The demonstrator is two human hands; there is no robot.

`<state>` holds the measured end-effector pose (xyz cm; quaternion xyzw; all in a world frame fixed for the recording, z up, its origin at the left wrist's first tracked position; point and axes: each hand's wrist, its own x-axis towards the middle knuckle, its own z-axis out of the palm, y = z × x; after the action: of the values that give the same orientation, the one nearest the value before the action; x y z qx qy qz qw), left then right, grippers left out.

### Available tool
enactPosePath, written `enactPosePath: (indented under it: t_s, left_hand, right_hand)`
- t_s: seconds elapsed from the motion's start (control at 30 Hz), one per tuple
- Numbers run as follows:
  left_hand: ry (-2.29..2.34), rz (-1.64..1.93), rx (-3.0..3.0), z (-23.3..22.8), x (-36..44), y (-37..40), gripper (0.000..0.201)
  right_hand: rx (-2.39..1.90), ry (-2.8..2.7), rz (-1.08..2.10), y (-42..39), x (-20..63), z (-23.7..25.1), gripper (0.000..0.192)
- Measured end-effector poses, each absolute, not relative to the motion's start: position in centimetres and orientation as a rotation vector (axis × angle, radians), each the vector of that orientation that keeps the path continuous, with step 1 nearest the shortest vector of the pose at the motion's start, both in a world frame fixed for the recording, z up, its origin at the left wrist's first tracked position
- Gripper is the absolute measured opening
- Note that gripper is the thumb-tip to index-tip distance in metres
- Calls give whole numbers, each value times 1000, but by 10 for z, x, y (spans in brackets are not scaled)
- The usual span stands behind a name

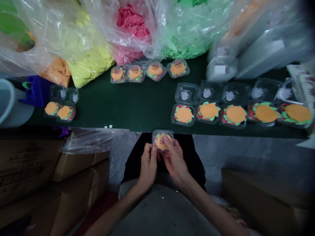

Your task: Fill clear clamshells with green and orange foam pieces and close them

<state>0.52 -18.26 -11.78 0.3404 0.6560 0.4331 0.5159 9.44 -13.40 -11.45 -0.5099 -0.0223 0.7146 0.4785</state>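
1. Both hands meet just off the counter's near edge, above the lap: the left hand (pixel 148 164) pinches the left side of a small clear plastic box (pixel 162 140), fingers curled shut on it.
2. Opposite it, the right hand (pixel 175 160) grips the right side, its thumb pressed flat on the lid.
3. Inside the box sits a round orange disc with green and pink frills.
4. On the dark green counter (pixel 147 108), along the near edge at right, a row of open boxes (pixel 236 114) holds the same soft-looking rounds, hinged lids laid back.
5. Four shut boxes (pixel 147 72) line the far edge.
6. Crinkly clear bags (pixel 93 62) of yellow, pink and green pieces crowd behind.
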Motion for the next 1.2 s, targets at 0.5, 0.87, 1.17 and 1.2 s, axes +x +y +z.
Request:
enactPosePath:
  t_s: [0.5, 0.87, 1.17, 1.2]
  left_hand:
    - [1143, 884, 800, -106, -49, -163, 34]
    - [965, 408, 1265, -75, -80, -122, 30]
    - [979, 422, 1186, -107, -77, -132, 30]
    - [968, 424, 1160, -111, -77, -131, 31]
  right_hand:
    - [-1115, -378, 2084, -127, 133, -94, 34]
    - [-1053, -384, 2289, -117, 151, -99, 21]
    - [-1202, -230, 2160, -127, 143, -123, 29]
    - [-1209, -241, 2161, -129, 142, -125, 29]
